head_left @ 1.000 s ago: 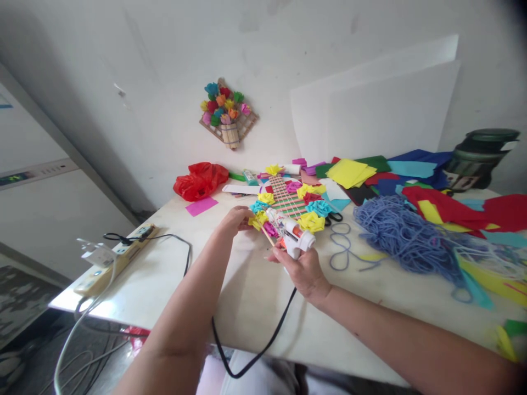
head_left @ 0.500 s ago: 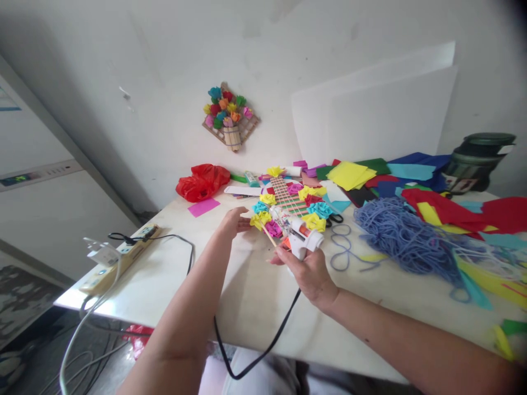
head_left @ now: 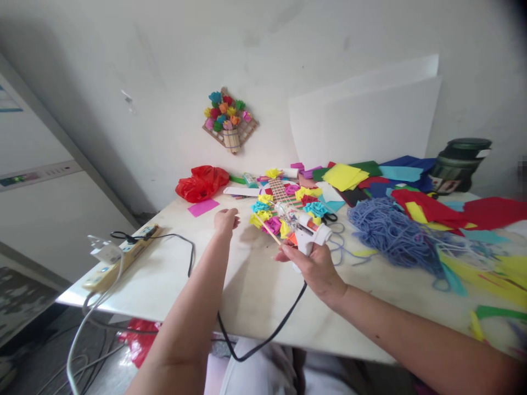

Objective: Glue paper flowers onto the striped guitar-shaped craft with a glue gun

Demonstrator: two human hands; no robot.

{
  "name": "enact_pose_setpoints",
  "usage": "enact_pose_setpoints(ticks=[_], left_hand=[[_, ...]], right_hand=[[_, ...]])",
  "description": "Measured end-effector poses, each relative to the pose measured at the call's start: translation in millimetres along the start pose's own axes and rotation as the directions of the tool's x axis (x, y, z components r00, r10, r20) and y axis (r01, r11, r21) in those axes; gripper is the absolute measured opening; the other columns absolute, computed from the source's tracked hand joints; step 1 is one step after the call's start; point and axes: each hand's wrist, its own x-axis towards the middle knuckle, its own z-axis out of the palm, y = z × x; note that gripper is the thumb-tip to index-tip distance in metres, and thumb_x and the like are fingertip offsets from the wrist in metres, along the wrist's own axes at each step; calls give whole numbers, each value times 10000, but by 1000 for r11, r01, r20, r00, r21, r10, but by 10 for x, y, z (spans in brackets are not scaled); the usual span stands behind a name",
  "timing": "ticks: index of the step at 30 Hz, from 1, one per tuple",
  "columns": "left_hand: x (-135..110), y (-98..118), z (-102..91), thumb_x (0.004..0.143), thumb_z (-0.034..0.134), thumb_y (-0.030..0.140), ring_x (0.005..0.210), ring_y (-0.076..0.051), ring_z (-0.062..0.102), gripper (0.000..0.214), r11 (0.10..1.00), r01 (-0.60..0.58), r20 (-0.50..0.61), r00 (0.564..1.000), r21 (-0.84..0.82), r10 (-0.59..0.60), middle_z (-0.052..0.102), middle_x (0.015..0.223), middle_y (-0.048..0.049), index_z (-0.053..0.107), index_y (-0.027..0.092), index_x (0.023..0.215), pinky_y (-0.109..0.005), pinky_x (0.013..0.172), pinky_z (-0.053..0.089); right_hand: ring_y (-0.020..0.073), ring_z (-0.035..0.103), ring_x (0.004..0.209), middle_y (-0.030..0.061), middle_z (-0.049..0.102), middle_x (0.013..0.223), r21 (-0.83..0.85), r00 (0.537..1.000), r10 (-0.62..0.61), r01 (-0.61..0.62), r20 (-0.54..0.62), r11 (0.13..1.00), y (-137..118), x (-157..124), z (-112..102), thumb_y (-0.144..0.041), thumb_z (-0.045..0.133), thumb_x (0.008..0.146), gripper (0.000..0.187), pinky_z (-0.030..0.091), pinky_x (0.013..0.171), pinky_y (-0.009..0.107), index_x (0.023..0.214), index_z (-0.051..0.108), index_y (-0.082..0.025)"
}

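My right hand [head_left: 315, 267] is closed round the grip of a white glue gun [head_left: 307, 233], whose nozzle points left and up over the near edge of a stick lattice decorated with paper flowers [head_left: 288, 202]. A thin wooden stick [head_left: 267, 230] juts left from under the gun, by my right fingers. My left hand [head_left: 225, 219] rests on the white table [head_left: 255, 291] just left of the lattice, not touching it, with its fingers loosely bent and nothing in them. The gun's black cord [head_left: 267, 334] drops over the table's front edge.
A blue yarn pile [head_left: 391, 230] and coloured paper sheets [head_left: 428, 206] fill the right side. Scissors [head_left: 330, 218] lie beside the lattice. At the back left are a red plastic bag [head_left: 201, 181] and pink paper [head_left: 201, 207]; a power strip [head_left: 123, 255] sits on the left edge. A flower craft [head_left: 230, 120] hangs on the wall.
My left hand has let go of the lattice's left flowers and drawn back to the left. My right hand with the glue gun has shifted slightly right.
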Motion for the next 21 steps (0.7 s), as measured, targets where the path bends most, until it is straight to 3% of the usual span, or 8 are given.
enact_pose_setpoints(ticks=[3, 5, 9, 11, 15, 17, 21], left_hand=[[-141, 63, -12, 674, 555, 248, 355, -62, 427, 150, 998, -55, 8, 998, -14, 55, 478, 434, 15, 562, 118, 599, -191, 408, 346], [-273, 110, -18, 692, 567, 312, 357, -66, 435, 235, 997, -78, 117, 990, -23, 80, 493, 435, 3, 579, 109, 575, -198, 408, 340], [-536, 176, -8, 693, 585, 506, 420, -101, 521, 424, 993, -92, 426, 903, 71, 53, 619, 557, -83, 640, 92, 622, -210, 419, 343], [-630, 179, 19, 679, 602, 532, 456, -107, 544, 439, 989, -131, 505, 860, 75, 76, 638, 599, -90, 645, 97, 634, -207, 430, 353], [-723, 148, 86, 674, 655, 417, 437, -102, 523, 315, 989, -141, 576, 805, -46, 142, 573, 503, -30, 614, 107, 632, -211, 451, 394], [-720, 142, 88, 707, 629, 375, 432, -109, 528, 279, 988, -98, 567, 810, -122, 150, 565, 492, -29, 592, 107, 641, -226, 470, 427], [-612, 132, -18, 777, 550, 322, 512, -137, 598, 207, 972, -11, 404, 908, -236, 108, 620, 570, -60, 537, 126, 714, -256, 550, 487]], right_hand=[[206, 658, 612, 33, 654, 666, 34, 1000, -19, 19, -10, 999, -4, 56, 38, -395, 712, 598, 294, 561, 664, 360, 725, 596, -158], [207, 662, 622, 29, 654, 679, 60, 999, -31, 32, -26, 998, 5, 125, 90, -376, 712, 595, 276, 559, 673, 357, 723, 584, -168], [189, 658, 589, 11, 642, 665, 94, 997, -71, 74, -34, 993, 50, 278, 223, -364, 694, 600, 252, 557, 642, 329, 726, 577, -178], [182, 658, 584, 7, 638, 643, 101, 996, -82, 84, -18, 991, 83, 330, 286, -370, 682, 609, 254, 556, 649, 326, 731, 575, -174], [180, 655, 596, 13, 647, 647, 103, 994, -111, 109, 16, 989, 160, 376, 370, -388, 675, 615, 281, 553, 638, 320, 756, 580, -164], [179, 653, 623, 27, 664, 715, 89, 991, -131, 128, 29, 988, 200, 391, 380, -400, 668, 627, 303, 551, 631, 313, 795, 587, -162], [154, 630, 628, 40, 669, 816, -34, 983, -177, 176, -48, 984, 302, 443, 342, -449, 634, 666, 362, 532, 590, 274, 884, 588, -163]])
